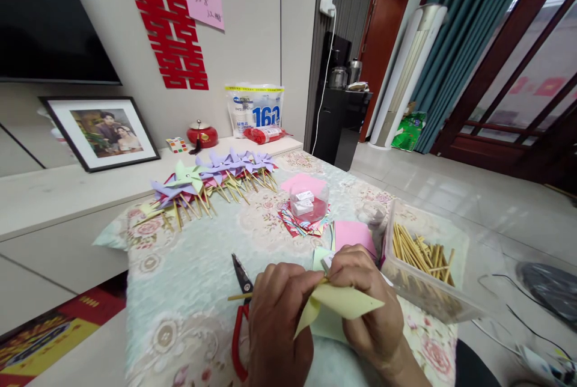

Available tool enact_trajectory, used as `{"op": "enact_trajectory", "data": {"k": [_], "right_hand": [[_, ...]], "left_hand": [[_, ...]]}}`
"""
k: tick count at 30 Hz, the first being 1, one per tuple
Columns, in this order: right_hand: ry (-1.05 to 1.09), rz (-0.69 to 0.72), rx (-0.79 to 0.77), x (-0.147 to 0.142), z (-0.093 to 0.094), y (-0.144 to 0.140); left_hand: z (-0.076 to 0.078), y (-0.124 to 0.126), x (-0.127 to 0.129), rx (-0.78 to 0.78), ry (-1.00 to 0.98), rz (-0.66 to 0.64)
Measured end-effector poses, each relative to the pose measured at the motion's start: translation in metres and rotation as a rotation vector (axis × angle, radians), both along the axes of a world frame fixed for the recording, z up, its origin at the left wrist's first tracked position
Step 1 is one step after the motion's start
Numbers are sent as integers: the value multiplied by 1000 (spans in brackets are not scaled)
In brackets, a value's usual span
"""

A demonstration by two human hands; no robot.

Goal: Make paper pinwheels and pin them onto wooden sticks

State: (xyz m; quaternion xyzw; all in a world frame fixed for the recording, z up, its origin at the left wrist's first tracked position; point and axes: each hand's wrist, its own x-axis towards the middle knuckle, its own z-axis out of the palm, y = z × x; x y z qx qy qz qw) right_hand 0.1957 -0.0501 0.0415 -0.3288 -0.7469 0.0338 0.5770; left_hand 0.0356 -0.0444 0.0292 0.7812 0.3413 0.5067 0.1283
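Both my hands meet over the near part of the table, closed around a half-formed pale yellow paper pinwheel [356, 301]. My left hand [282, 315] wraps around a thin wooden stick [238, 297] whose end pokes out to the left, and its fingertips press at the paper's top edge. With bent fingers, my right hand [372, 297] pinches the paper from the other side. The exact joint of stick and paper is hidden by the fingertips. Left of my left hand lie red-handled pliers [243, 279], partly covered by it. Flat pale green paper [331, 328] rests below the hands.
Finished pinwheels [187, 176] lie in a row at the table's far left. A clear round tub [309, 201] with small white boxes stands on patterned paper. Pink sheets [354, 237] lie near a plastic bin [433, 288] of wooden sticks [417, 252] on the right.
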Motion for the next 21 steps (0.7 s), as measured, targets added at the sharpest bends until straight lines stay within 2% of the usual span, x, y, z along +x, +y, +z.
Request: {"op": "enact_trajectory", "data": {"k": [4,6,10,15,18,21], "right_hand": [[-15,-7,-75,2,-5,9],[11,-46,-126,2,-9,13],[57,-106,-185,5,-17,16],[290,-123,-242,10,-28,15],[373,-185,-333,12,-31,16],[375,-212,-377,12,-30,18]], "left_hand": [[-2,4,5,-37,-38,39],[-2,8,6,-110,-86,35],[-1,12,5,-449,-278,-35],[2,12,7,-992,-732,-169],[3,12,11,-1131,-904,-277],[0,14,13,-1205,-970,-324]]}}
